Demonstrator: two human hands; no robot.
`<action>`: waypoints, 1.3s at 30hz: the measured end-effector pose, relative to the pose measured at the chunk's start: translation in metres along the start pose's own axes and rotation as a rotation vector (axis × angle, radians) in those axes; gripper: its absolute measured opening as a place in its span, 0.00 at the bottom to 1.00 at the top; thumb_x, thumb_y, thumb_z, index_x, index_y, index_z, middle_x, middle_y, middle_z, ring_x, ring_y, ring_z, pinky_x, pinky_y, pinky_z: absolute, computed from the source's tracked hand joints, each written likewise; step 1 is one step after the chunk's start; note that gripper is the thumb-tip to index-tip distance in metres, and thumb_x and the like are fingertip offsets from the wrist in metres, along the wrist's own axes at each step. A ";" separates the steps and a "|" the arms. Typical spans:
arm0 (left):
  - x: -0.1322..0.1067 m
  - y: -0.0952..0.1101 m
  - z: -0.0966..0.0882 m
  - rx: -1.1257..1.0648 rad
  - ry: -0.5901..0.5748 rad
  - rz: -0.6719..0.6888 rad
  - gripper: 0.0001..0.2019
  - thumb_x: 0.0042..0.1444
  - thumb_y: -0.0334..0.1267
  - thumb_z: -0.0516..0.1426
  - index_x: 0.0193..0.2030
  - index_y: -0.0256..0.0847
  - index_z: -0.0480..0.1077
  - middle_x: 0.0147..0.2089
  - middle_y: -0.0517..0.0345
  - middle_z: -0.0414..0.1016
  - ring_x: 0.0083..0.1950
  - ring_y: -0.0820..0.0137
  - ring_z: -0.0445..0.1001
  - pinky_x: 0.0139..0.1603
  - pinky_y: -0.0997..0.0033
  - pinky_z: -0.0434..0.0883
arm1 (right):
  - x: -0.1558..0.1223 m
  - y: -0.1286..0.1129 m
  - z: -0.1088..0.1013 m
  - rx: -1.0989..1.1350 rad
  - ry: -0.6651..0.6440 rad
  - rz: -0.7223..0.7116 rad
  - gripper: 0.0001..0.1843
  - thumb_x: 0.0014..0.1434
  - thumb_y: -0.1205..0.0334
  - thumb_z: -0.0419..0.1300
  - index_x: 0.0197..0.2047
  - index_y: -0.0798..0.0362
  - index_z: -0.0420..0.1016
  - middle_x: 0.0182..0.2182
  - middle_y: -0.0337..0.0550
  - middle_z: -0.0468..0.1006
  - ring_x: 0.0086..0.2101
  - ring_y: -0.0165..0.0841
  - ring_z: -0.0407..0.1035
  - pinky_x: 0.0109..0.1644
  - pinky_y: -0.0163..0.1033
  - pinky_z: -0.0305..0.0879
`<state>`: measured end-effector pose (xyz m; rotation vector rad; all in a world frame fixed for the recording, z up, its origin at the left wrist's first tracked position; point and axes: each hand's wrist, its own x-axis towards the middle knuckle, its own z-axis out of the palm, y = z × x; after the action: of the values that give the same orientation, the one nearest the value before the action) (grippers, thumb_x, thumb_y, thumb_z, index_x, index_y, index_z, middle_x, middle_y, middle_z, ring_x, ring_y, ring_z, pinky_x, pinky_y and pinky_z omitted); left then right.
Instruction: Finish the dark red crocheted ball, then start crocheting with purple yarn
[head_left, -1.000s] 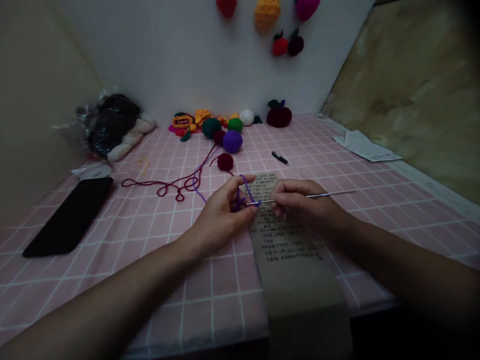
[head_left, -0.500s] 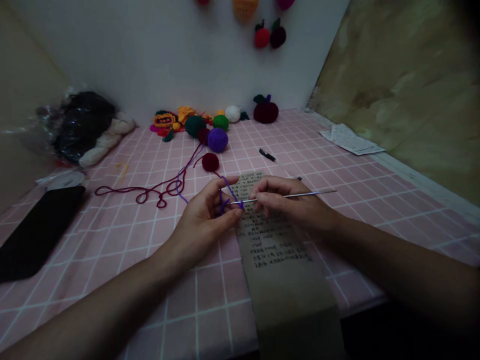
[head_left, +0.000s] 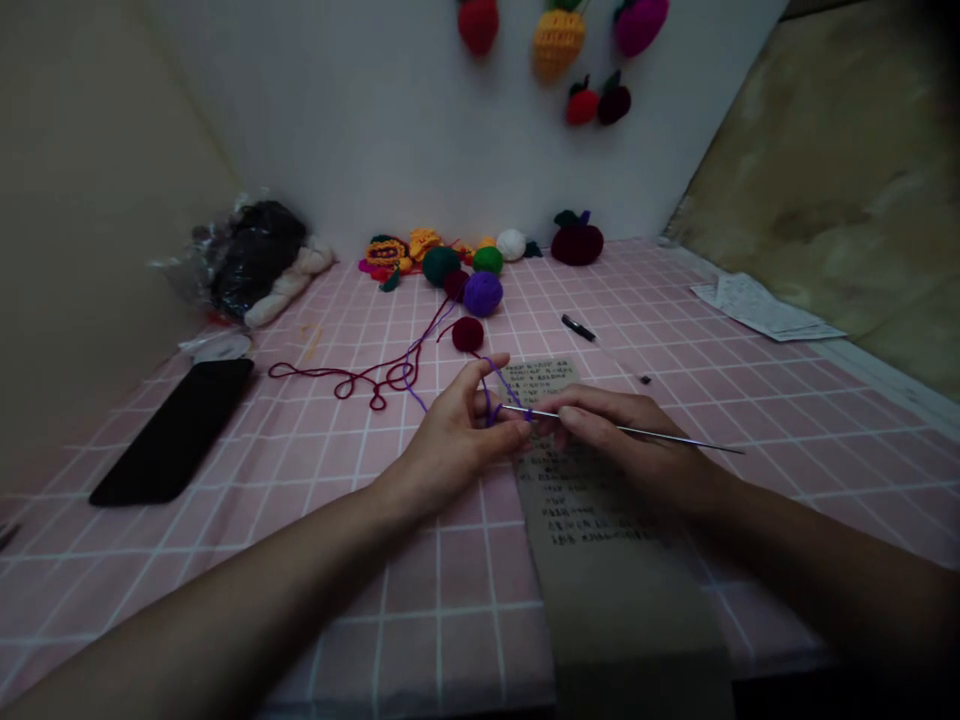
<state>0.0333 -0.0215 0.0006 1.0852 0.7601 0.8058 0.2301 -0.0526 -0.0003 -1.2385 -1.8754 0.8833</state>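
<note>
Purple yarn [head_left: 492,408] is looped over the raised index finger of my left hand [head_left: 457,430] and pinched near the thumb. My right hand [head_left: 622,425] grips a thin metal crochet hook [head_left: 675,437], its tip in the purple loops between the hands. Under both hands lies a long strip of brown paper [head_left: 600,590] with handwritten lines. A purple yarn ball [head_left: 483,294] sits farther back, its strand running toward my left hand. A small dark red crocheted ball [head_left: 468,334] lies just beyond my left fingers.
Dark red yarn [head_left: 352,378] trails in loops at the left, near a black phone [head_left: 176,430]. A pen [head_left: 577,327] lies beyond my right hand. Yarn balls and crocheted pieces [head_left: 390,255] line the wall, beside a plastic bag [head_left: 259,260]. Papers [head_left: 765,305] rest at the right edge.
The view has shifted, so the table items appear farther right. The crochet hook's rear end has tipped lower, and its tip stays at the purple yarn by my left hand.
</note>
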 end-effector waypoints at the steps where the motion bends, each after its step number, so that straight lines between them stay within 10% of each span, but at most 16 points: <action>1: 0.000 0.000 -0.001 0.005 -0.009 0.009 0.37 0.48 0.29 0.65 0.64 0.43 0.55 0.30 0.65 0.71 0.31 0.75 0.72 0.38 0.71 0.68 | 0.000 -0.001 0.001 -0.001 -0.006 0.006 0.14 0.66 0.54 0.52 0.45 0.47 0.78 0.36 0.39 0.78 0.37 0.34 0.71 0.41 0.38 0.63; 24: 0.017 -0.004 -0.017 0.116 0.156 0.142 0.16 0.50 0.27 0.59 0.47 0.39 0.69 0.40 0.58 0.71 0.40 0.73 0.72 0.45 0.71 0.67 | -0.001 0.011 0.001 0.156 0.201 -0.095 0.11 0.66 0.60 0.53 0.43 0.47 0.77 0.33 0.40 0.76 0.35 0.34 0.70 0.42 0.41 0.66; 31: 0.005 0.007 -0.005 -0.002 0.012 0.089 0.20 0.55 0.39 0.61 0.54 0.38 0.67 0.37 0.56 0.73 0.38 0.71 0.73 0.41 0.70 0.67 | -0.003 0.002 0.003 -0.106 0.123 -0.158 0.13 0.68 0.63 0.50 0.46 0.46 0.75 0.37 0.40 0.75 0.38 0.33 0.70 0.42 0.39 0.65; 39: 0.001 0.000 0.000 -0.017 -0.068 0.086 0.28 0.48 0.28 0.64 0.56 0.38 0.62 0.38 0.59 0.74 0.35 0.75 0.73 0.42 0.69 0.70 | -0.004 0.002 0.009 -0.154 0.087 -0.258 0.12 0.67 0.65 0.51 0.49 0.48 0.73 0.44 0.40 0.77 0.44 0.32 0.71 0.48 0.37 0.65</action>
<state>0.0341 -0.0204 0.0006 1.1301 0.6520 0.8421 0.2244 -0.0568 -0.0073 -1.0740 -2.0067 0.5475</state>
